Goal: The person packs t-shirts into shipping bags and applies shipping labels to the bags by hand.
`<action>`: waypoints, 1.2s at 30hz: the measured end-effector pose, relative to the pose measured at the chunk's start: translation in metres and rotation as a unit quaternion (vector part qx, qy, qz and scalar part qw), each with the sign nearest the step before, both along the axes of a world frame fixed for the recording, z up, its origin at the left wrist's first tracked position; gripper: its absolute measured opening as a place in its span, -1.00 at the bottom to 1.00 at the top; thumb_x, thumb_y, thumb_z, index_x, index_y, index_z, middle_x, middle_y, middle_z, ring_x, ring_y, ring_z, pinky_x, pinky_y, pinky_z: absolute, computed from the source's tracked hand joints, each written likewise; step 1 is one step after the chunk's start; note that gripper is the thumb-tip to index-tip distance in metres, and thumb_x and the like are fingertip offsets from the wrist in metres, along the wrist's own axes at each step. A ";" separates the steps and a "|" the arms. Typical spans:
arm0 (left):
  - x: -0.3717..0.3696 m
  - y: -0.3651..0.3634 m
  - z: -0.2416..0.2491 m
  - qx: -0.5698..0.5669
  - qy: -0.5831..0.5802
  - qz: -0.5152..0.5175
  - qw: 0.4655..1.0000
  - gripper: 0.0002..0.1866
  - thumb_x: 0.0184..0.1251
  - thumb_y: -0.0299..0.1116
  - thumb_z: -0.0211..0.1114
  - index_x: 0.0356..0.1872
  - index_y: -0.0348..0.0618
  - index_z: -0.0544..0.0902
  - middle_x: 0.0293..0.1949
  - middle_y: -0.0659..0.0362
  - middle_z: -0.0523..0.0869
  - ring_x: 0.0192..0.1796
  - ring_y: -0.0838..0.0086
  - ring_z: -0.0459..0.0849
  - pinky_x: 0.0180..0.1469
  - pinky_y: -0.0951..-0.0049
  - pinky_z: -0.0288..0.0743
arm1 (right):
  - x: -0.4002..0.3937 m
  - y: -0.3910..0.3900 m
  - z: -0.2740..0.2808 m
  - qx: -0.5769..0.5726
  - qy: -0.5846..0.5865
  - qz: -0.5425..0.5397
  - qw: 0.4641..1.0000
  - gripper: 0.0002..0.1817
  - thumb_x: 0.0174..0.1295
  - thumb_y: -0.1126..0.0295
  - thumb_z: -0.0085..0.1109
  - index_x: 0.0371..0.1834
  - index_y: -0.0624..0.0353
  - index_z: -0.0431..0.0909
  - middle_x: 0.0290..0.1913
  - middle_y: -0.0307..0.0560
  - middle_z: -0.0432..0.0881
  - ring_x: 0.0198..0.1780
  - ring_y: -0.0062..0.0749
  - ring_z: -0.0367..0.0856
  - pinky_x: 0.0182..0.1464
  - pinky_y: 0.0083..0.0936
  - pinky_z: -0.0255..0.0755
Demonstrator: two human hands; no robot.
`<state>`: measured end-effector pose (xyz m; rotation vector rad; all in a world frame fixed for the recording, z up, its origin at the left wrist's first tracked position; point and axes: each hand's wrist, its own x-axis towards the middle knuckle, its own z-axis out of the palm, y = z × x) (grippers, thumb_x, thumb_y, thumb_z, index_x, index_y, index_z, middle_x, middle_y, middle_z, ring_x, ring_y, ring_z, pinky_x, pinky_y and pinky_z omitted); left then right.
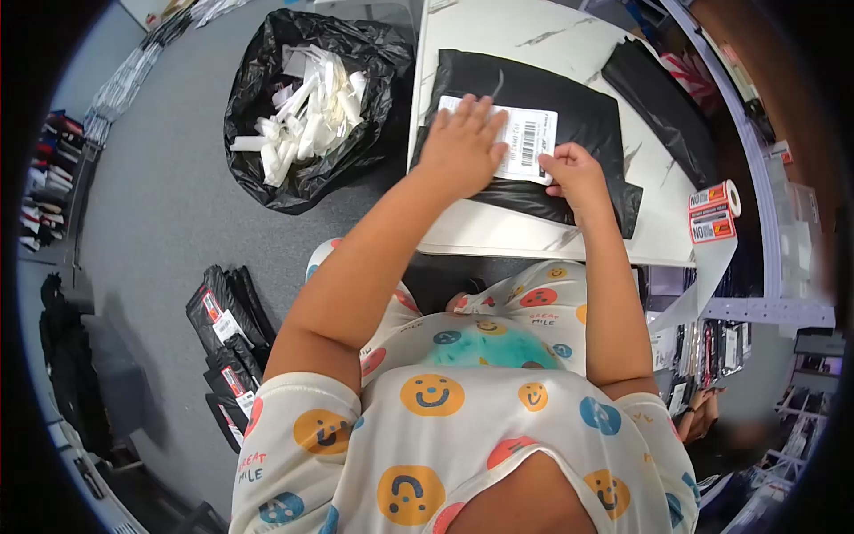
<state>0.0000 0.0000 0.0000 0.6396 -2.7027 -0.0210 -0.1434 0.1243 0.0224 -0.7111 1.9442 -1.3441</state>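
Note:
A black plastic parcel (pixel 569 111) lies flat on the white marbled table (pixel 654 236). On it is a white shipping label (pixel 529 141) with a barcode. My left hand (pixel 463 147) rests flat over the label's left part, fingers spread. At the label's lower right corner, my right hand (pixel 576 178) pinches the edge between thumb and fingers.
Left of the table stands a black bag (pixel 253 98) of white scraps. Another black package (pixel 663 116) lies at the table's right, near a roll of red-and-white stickers (pixel 713 214). Labelled black parcels (pixel 227 307) sit on the floor. Another person's arm (pixel 701 414) shows at lower right.

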 end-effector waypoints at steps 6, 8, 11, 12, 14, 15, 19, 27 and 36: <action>0.008 -0.005 0.003 0.007 0.010 0.010 1.000 -0.51 0.33 -0.07 -0.14 0.24 0.01 0.28 0.31 0.08 0.21 0.36 0.19 0.11 0.29 0.06 0.01 | -0.004 0.003 0.017 0.118 0.175 0.067 0.975 -0.64 -0.03 0.20 0.29 -0.31 0.25 0.47 -0.46 -0.03 0.59 -0.47 -0.38 0.57 -0.40 -0.47 0.45; 0.008 -0.007 0.002 -0.002 -0.007 0.017 1.000 -0.51 0.33 -0.07 -0.14 0.24 0.02 0.27 0.31 0.08 0.20 0.36 0.19 0.11 0.28 0.05 0.01 | 0.004 0.004 0.032 0.178 0.298 0.066 0.935 -0.56 -0.07 0.10 0.30 -0.28 0.24 0.47 -0.41 0.02 0.61 -0.37 -0.24 0.60 -0.30 -0.37 0.45; 0.009 -0.006 0.005 0.003 -0.032 0.017 0.999 -0.50 0.33 -0.07 -0.15 0.26 0.00 0.25 0.32 0.08 0.17 0.37 0.18 0.09 0.28 0.02 0.00 | -0.009 0.017 0.031 0.215 0.367 0.036 0.904 -0.52 -0.11 -0.03 0.31 -0.42 0.16 0.40 -0.49 0.00 0.55 -0.39 -0.15 0.55 -0.31 -0.36 0.36; 0.007 -0.007 0.006 0.002 -0.037 0.015 0.999 -0.49 0.33 -0.08 -0.15 0.26 -0.01 0.24 0.33 0.07 0.17 0.37 0.17 0.09 0.29 0.01 0.00 | -0.015 0.022 0.031 0.213 0.375 0.035 0.902 -0.52 -0.11 -0.03 0.30 -0.43 0.15 0.39 -0.50 0.00 0.55 -0.39 -0.17 0.54 -0.32 -0.36 0.36; -0.003 -0.001 0.007 -0.004 -0.063 0.037 0.997 -0.48 0.34 -0.09 -0.15 0.27 -0.08 0.22 0.33 0.04 0.15 0.37 0.15 0.08 0.28 -0.01 0.00 | -0.033 0.034 0.024 0.160 0.321 0.046 0.932 -0.54 -0.07 -0.03 0.29 -0.46 0.16 0.40 -0.50 -0.01 0.54 -0.39 -0.20 0.51 -0.31 -0.38 0.36; -0.010 0.004 0.009 -0.007 -0.060 0.019 0.998 -0.48 0.34 -0.09 -0.15 0.27 -0.09 0.22 0.33 0.04 0.15 0.37 0.15 0.08 0.28 -0.01 0.00 | -0.039 0.035 0.018 0.124 0.311 0.040 0.942 -0.55 -0.05 0.00 0.29 -0.47 0.17 0.40 -0.54 -0.06 0.52 -0.49 -0.30 0.49 -0.37 -0.43 0.37; -0.054 0.047 0.011 -0.006 -0.059 -0.063 0.996 -0.47 0.34 -0.10 -0.12 0.27 -0.12 0.21 0.32 0.04 0.16 0.37 0.14 0.08 0.28 0.01 0.02 | -0.050 0.036 0.006 0.063 0.195 0.028 0.978 -0.62 0.04 0.04 0.19 -0.46 0.15 0.42 -0.57 -0.06 0.55 -0.53 -0.30 0.55 -0.40 -0.42 0.39; -0.054 0.041 0.009 -0.003 -0.054 -0.053 0.997 -0.49 0.30 -0.02 -0.05 0.23 0.01 0.31 0.29 -0.02 0.21 0.34 0.05 0.11 0.26 0.03 0.03 | -0.098 0.115 -0.005 -0.046 0.099 -0.094 0.990 -0.74 0.11 0.19 0.13 -0.30 0.14 0.46 -0.60 -0.12 0.53 -0.63 -0.49 0.52 -0.49 -0.55 0.36; -0.145 0.093 0.049 0.047 0.097 -0.205 0.973 -0.66 0.17 -0.28 0.16 -0.02 -0.12 0.52 0.02 -0.03 0.49 0.05 0.08 0.46 0.05 0.19 0.31 | -0.158 0.234 0.032 -0.045 0.519 -0.419 0.744 -0.75 0.02 0.39 0.16 -0.19 0.13 0.53 -0.26 -0.04 0.54 -0.16 -0.24 0.49 -0.13 -0.40 0.36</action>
